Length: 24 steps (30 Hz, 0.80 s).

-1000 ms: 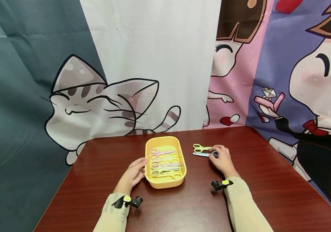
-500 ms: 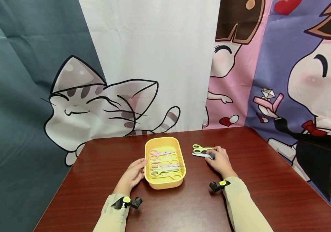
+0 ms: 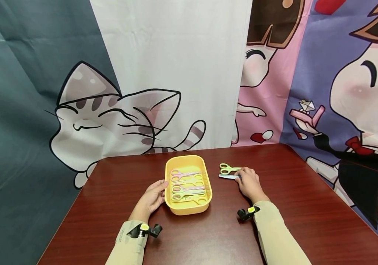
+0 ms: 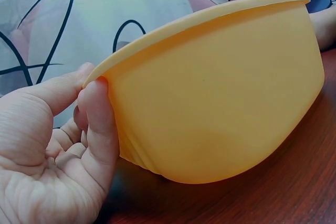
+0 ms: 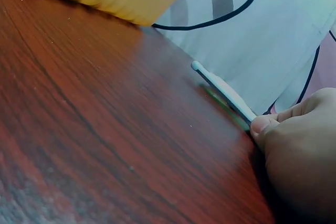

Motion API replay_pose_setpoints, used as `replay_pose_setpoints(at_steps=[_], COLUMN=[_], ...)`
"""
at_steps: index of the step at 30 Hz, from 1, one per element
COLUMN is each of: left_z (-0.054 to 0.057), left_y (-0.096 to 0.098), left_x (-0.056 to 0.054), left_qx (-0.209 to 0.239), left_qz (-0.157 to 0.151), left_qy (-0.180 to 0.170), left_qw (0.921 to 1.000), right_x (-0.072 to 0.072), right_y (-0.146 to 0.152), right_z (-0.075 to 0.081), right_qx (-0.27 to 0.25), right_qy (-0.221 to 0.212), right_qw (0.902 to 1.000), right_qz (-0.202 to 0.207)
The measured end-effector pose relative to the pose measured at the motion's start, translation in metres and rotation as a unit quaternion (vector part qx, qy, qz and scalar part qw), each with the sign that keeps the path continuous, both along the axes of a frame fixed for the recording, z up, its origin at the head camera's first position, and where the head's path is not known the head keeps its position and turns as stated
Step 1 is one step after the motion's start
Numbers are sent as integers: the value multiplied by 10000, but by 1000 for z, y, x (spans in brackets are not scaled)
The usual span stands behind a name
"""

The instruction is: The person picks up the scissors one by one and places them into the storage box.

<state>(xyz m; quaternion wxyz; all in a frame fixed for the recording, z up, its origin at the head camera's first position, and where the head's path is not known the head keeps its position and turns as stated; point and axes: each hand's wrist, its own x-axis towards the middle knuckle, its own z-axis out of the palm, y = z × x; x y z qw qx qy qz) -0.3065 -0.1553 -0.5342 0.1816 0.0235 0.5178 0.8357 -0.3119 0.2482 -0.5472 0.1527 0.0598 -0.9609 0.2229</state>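
Observation:
My left hand (image 3: 152, 197) pinches the left rim of a yellow plastic basket (image 3: 189, 211), thumb over the lip and fingers outside; the left wrist view shows the basket wall (image 4: 215, 93) close up. Inside lie several pairs of pink, yellow and green scissors (image 3: 189, 193), laid crosswise. To the right of the basket, my right hand (image 3: 251, 184) pinches a pair of blue scissors (image 3: 228, 176) at the handle end, which the fingers hide. Its pale blades (image 5: 226, 92) point left, close over the table. Just behind them lies a pair of yellow-green scissors (image 3: 226, 169), partly covered by the fingers.
Everything stands on a dark red-brown wooden table (image 3: 208, 239). A printed cartoon cloth (image 3: 182, 73) hangs just behind its far edge. Each sleeve carries a black wrist mount, the left one (image 3: 145, 230) and the right one (image 3: 248, 212).
My right hand has closed its fingers over the blue scissors' handle and shifted slightly left with them. The left hand and basket have stayed in place.

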Motion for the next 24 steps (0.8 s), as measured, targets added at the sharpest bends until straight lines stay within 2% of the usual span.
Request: replay_pose_setpoints(at_steps=[4,9,12,16,20,24], left_z=[0,0,0,1,2,1], left_y=[1,2,3,3,3,1], left_x=[1,1,0,-1,-1,0], left_qx=[-15,-41,-25,-3,8,-8], left_qz=[30,115,108,-43,-4,31], left_qy=[-45,-76,-66,-14,-5,-7], left_qw=[10000,9999,9999,10000,10000,10000], right_x=[1,-2,-5,-9,-14,-22], right_y=[-1,-12,-23,-43,-68,-96], right_z=[-1,9,22,47,71,84], right_qx=[-88,-426,-548,-547,-356,83], right_qy=[15,400,657,788,658,370], right_qw=[10000,9981,9959,9942,9937,9924], right_qz=[-6,172,283,495,832,1171])
